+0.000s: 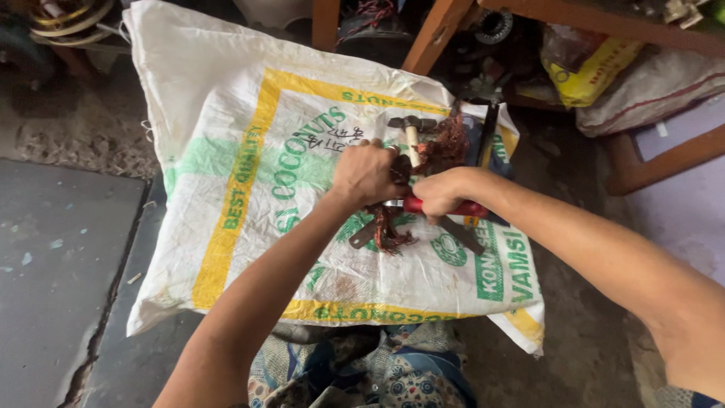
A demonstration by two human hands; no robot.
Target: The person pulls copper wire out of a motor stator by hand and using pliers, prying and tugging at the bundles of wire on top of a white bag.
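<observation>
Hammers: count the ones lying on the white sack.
1. The hammer lies near the sack's far edge, just beyond the left hand, beside a tangle of copper wire. Others may be hidden under the hands.

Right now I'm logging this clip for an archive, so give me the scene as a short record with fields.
surface: white woven sack with yellow and green print, spread on the floor
left hand: left hand closed on a tangle of copper wire
right hand: right hand gripping a red-handled tool
nearby: hammer with wooden handle, more copper wire beside it
background: wooden frame legs, yellow bag
</observation>
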